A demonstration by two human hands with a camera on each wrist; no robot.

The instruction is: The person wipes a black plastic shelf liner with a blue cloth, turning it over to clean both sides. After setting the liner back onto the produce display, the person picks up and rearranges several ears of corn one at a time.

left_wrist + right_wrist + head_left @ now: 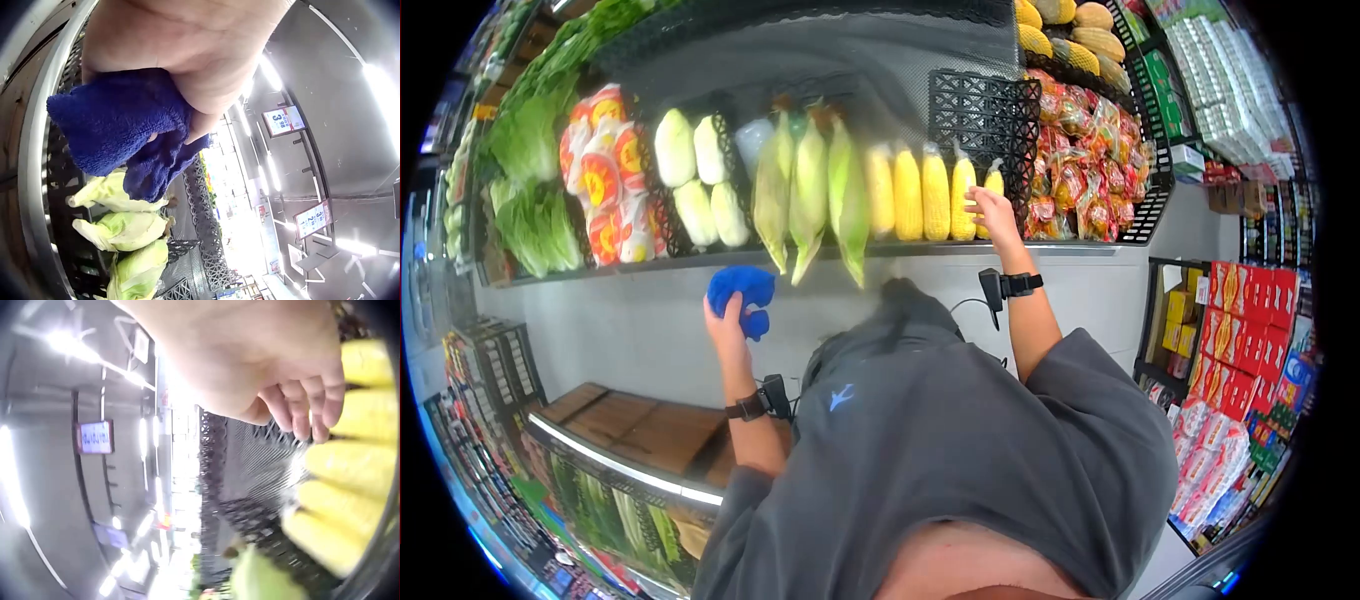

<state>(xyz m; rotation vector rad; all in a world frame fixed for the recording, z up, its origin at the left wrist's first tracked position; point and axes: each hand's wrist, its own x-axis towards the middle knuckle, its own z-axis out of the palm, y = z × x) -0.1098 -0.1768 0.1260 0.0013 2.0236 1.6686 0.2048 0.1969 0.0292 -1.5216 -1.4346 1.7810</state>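
My left hand [726, 328] grips a bunched blue cloth [740, 287] in front of the shelf's metal edge. In the left wrist view the folded cloth [119, 119] hangs from the fingers, with green-husked corn [134, 231] behind it. My right hand [998, 216] is over the right end of a row of yellow corn cobs [908, 195]. Seen from the right wrist, its fingers [300, 412] bend loosely beside the cobs [353, 465] and hold nothing. Several cobs in green husks [809, 190] lie left of the yellow row, tips jutting over the edge.
Pale green vegetables [694, 205], wrapped red-and-white packs [603, 165] and leafy greens [535, 220] fill the display's left side. A black crate divider [980, 105] stands behind the yellow corn, with red bagged produce [1090, 150] to its right. The metal front edge [800, 262] runs before me.
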